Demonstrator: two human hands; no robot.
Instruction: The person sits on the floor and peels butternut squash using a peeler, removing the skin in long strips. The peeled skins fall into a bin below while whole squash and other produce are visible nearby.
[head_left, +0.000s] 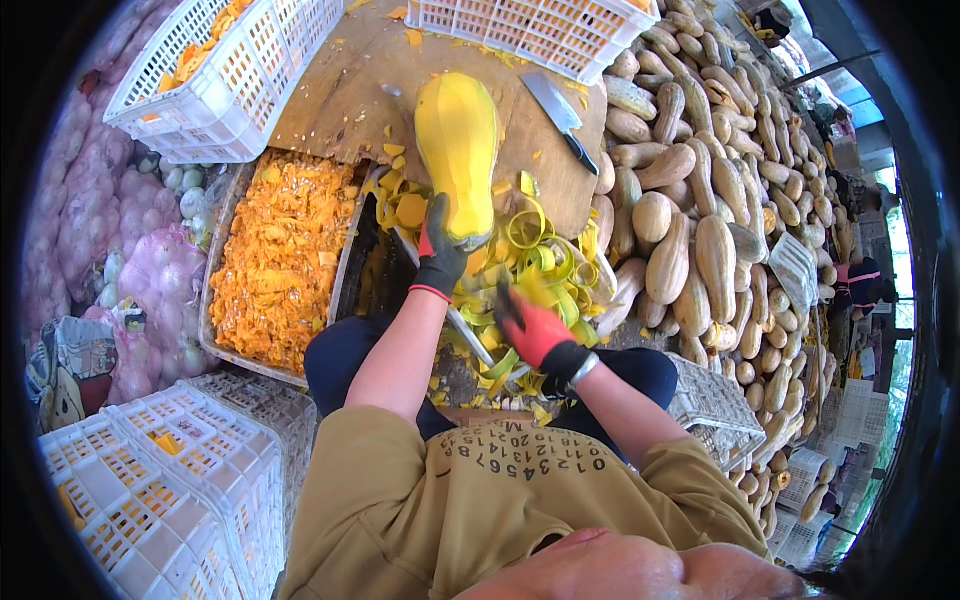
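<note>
A long peeled pumpkin (456, 150), bare yellow and wider at its far end, rests on the wooden board (337, 82). My left hand (441, 251), in a black and red glove, grips its near, narrower end. My right hand (534, 322), in a similar glove, is to the right of it over a heap of curled green-yellow peelings (555, 262). Its fingers are curled and blurred by motion; whether they hold a tool is hard to see. A kitchen cleaver (551, 103) with a black handle lies on the board, to the right of the pumpkin.
A tub of orange pumpkin pulp (277, 262) stands left of my legs. White plastic crates (225, 90) hold orange pieces; another crate (525, 34) stands at the board's far edge. Unpeeled pumpkins (712, 262) are piled right. Stacked crates (172, 465) and pink net sacks (161, 277) are left.
</note>
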